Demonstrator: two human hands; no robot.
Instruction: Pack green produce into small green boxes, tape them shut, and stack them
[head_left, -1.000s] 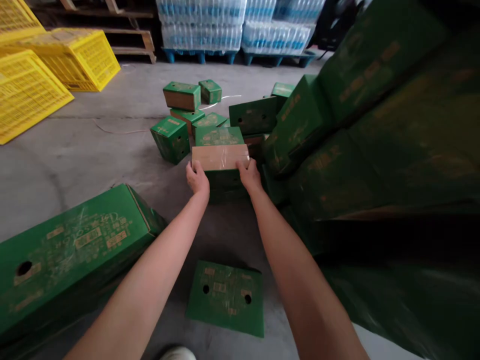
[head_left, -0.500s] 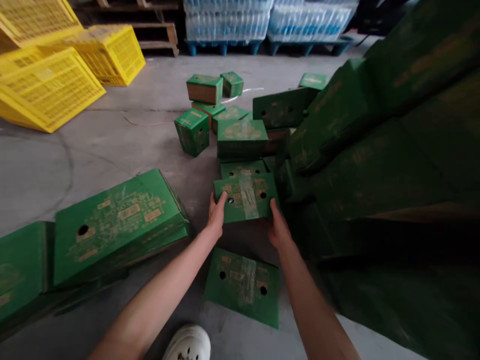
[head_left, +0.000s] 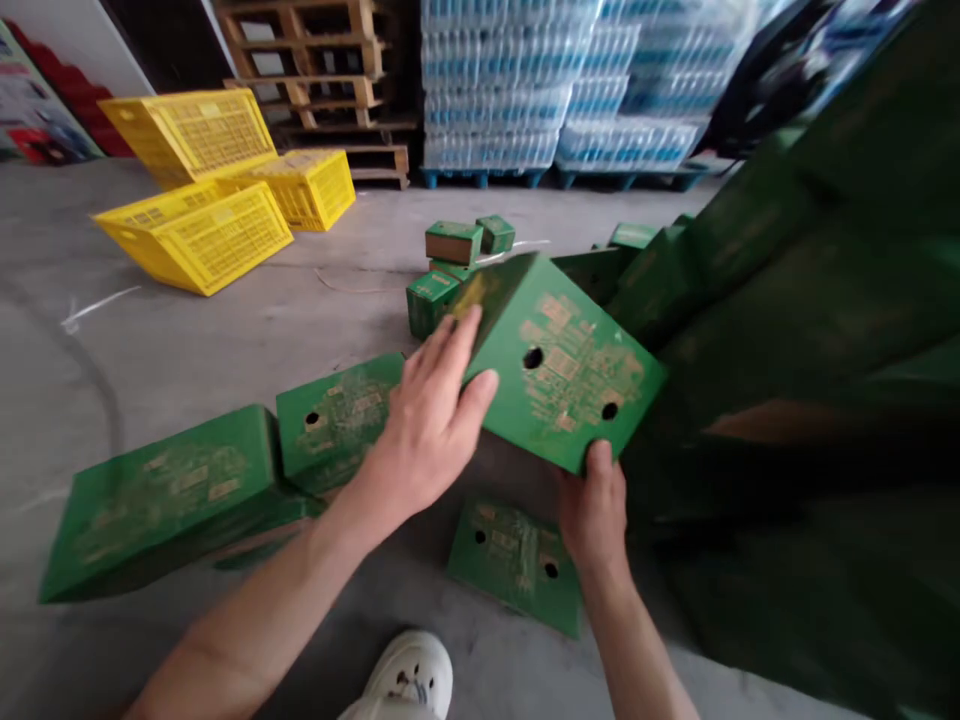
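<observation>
Between my two hands a green cardboard box (head_left: 562, 365) is held up off the floor, tilted, its printed face with two round holes turned toward me. My left hand (head_left: 431, 420) presses on its left side, thumb along the near edge and fingers over the side. My right hand (head_left: 598, 505) grips the lower right corner, thumb on the printed face; its other fingers are mostly hidden under the box. Below, a taped green box (head_left: 517, 565) lies on the floor. Left of my left forearm, two more green boxes stand in a row, the nearer box (head_left: 172, 490) beside another box (head_left: 341, 410).
A tall dark stack of green boxes (head_left: 817, 400) rises close on my right. Smaller green boxes (head_left: 454, 243) lie ahead. Yellow crates (head_left: 217, 235), wooden pallets (head_left: 315, 70) and wrapped bottle packs (head_left: 499, 90) stand farther back. My white shoe (head_left: 412, 672) is below.
The box in my hands has come up closer to me and turned from lying nearly level to a steep tilt. My left hand has shifted onto its side. The view has tilted up.
</observation>
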